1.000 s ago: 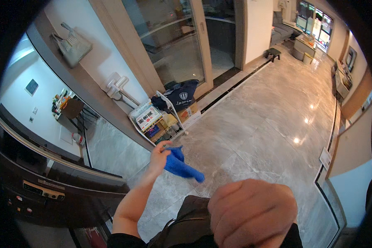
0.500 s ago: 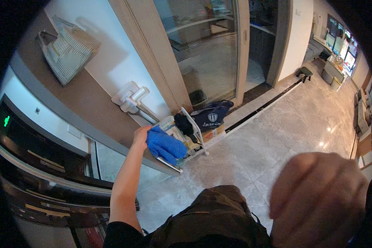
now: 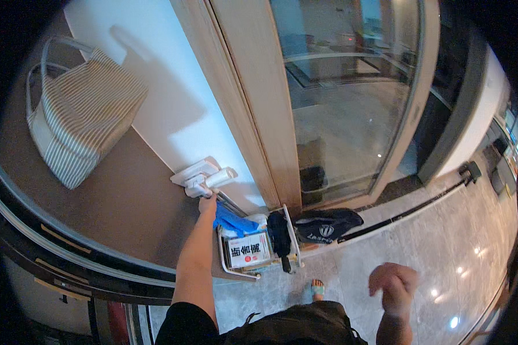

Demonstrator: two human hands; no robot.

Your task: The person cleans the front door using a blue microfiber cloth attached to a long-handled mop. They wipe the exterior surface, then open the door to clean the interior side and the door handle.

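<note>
My left hand (image 3: 209,203) reaches out to the far left of the cart, its fingers closed on the top of a blue cloth (image 3: 235,223). The cloth hangs down from it over the back of a white-framed cart (image 3: 225,265). Right behind the hand stands a white appliance (image 3: 198,177) with a slim tube, against the wall. In the cart a white book (image 3: 248,249) lies face up. A black item (image 3: 279,233) hangs at the cart's right side. My right hand (image 3: 392,282) is held above the floor at the right, fingers curled and slightly blurred, with nothing seen in them.
A striped bag (image 3: 89,112) stands on the brown countertop (image 3: 126,210) at the left. A dark bag (image 3: 328,225) lies against the cart's right side. Behind are a glass sliding door (image 3: 351,126) and a dark bin (image 3: 313,181). A floor track (image 3: 403,214) runs rightward.
My left hand has carried the blue cloth to the back of the cart, uncovering the book. My right hand has moved down and away from the camera. The view has shifted closer to the counter.
</note>
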